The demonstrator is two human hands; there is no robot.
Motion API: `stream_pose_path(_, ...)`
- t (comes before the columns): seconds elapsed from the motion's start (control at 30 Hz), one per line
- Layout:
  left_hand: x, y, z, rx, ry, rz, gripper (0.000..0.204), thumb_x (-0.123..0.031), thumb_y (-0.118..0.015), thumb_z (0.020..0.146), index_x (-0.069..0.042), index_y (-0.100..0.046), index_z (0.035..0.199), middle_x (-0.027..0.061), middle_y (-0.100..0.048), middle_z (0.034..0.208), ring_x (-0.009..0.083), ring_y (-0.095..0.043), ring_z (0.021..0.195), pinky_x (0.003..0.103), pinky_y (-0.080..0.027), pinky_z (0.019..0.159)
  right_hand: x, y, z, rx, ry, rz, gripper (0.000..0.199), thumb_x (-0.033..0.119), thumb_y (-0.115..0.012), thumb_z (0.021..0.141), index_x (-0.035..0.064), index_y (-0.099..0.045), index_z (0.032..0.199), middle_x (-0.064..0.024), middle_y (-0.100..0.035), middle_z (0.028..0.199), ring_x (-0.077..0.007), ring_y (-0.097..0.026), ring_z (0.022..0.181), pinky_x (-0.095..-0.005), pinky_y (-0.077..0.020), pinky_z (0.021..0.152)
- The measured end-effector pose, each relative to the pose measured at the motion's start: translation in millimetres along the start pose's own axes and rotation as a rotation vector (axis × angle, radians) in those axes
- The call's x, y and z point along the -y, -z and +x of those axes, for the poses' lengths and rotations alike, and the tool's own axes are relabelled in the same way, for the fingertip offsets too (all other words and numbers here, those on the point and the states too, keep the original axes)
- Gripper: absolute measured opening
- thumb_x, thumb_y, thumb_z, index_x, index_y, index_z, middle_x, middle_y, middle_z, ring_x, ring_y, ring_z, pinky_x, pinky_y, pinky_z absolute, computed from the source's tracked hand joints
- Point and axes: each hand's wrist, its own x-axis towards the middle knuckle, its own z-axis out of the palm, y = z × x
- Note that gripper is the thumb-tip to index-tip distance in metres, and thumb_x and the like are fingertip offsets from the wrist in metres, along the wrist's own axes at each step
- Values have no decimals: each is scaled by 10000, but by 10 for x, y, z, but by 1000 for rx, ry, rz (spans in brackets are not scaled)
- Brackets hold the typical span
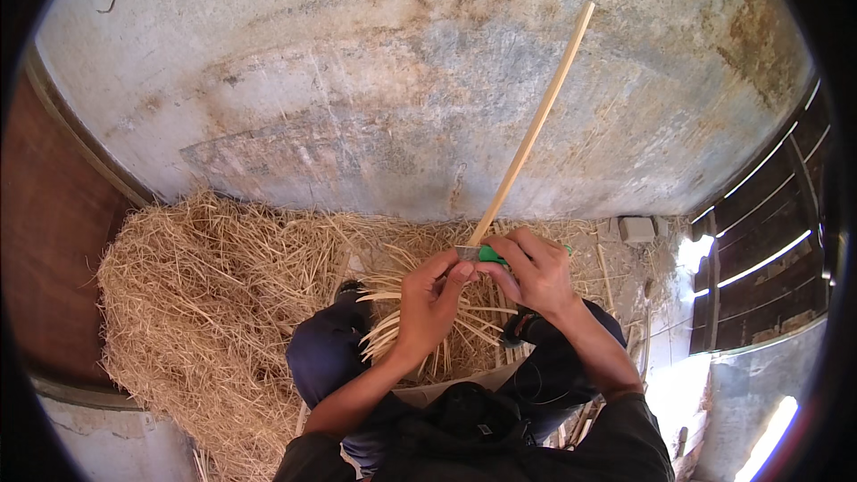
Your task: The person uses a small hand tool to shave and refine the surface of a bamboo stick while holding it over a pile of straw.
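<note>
A long, pale strip of what looks like bamboo (pixel 541 120) slants up and to the right from my hands, in front of the wall. My left hand (pixel 427 302) is closed around its lower end, thumb and fingers pinching it. In my right hand (pixel 540 275) is a green-handled knife (pixel 492 254), its blade against the strip right beside my left fingertips. The two hands nearly touch. Thin, curved pale splints (pixel 382 339) fan out below and around my left hand, between my knees. Whether they join the strip I hold cannot be seen.
A big heap of straw-like shavings (pixel 196 303) fills the floor to my left. The stained concrete wall (pixel 357 116) rises just ahead. A small grey block (pixel 636 229) sits at its base on the right. Dark slatted boards (pixel 768 241) stand at far right, a brown panel (pixel 67 241) at far left.
</note>
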Motion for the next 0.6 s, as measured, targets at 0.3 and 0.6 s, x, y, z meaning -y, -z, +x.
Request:
stream_pose_path(0.3,-50,-20,-59,-39,95,-53,320,-107,-690,1120,99,-693,1365,79,-723,1092,102,-664,948,253,-539,827,-11,74,13,-16,-29,-39,316,262,-909,866,74,-777,1083,-29,-682,886,-201,-708,677,-335,-577,576)
stream_pose_path(0.6,-39,8,-68,-13,89,-65,309,-126,-675,1132,54,-717,1379,43,-748,1094,83,-641,942,259,-532,822,12,92,25,-40,-56,-33,319,238,-929,837,60,-781,1056,-53,-705,880,-242,-709,657,-369,-561,574)
